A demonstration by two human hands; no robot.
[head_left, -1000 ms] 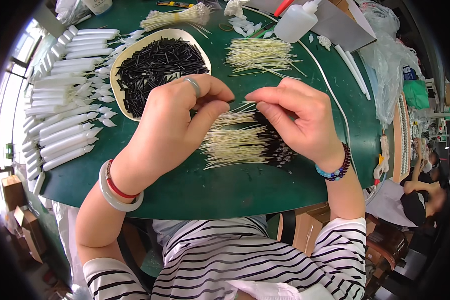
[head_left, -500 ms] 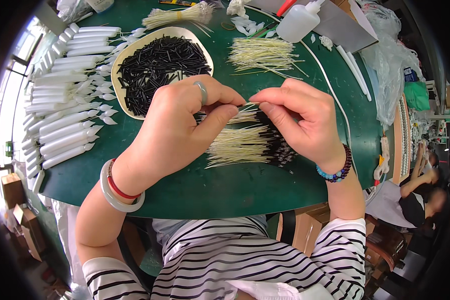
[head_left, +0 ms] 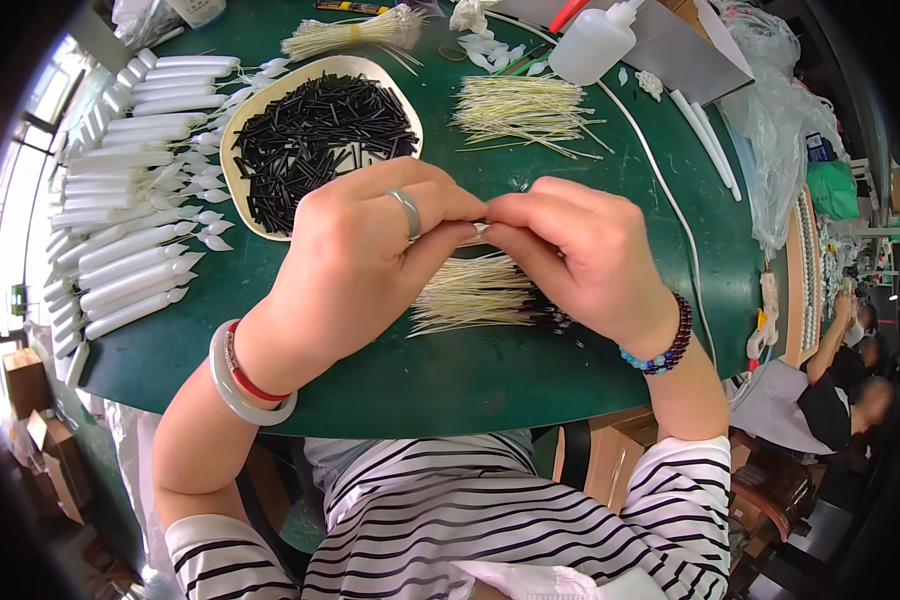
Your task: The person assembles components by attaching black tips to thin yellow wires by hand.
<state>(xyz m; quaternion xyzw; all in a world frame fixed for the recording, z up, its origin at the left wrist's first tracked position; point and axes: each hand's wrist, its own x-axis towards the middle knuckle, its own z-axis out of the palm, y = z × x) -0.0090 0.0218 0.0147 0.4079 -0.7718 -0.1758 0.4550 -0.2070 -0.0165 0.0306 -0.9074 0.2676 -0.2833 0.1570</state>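
My left hand [head_left: 360,270] and my right hand [head_left: 590,250] meet fingertip to fingertip over the table. Both are closed in a pinch, and a small pale bit of wire [head_left: 480,228] shows between them. The fingers hide most of what they hold; a dark tube tip showed at the left fingers a moment earlier. Beneath my hands lies a pile of thin pale wires [head_left: 475,292], with black-sleeved ends partly covered by my right hand. Left of them, a cream tray [head_left: 232,190] holds many short black tubes [head_left: 320,125]. Loose pale wires [head_left: 520,108] lie beyond my hands.
White candle-shaped pieces [head_left: 135,255] with flame-like tips fill the table's left side. At the back are a tied wire bundle [head_left: 355,35], a white squeeze bottle [head_left: 595,45] and a grey box [head_left: 680,55]. A white cable [head_left: 660,170] runs down the right.
My right hand has moved left and slightly down, so the fingertips of both hands now touch. The gap between them has closed, hiding the dark tube tip and most of the pale wire.
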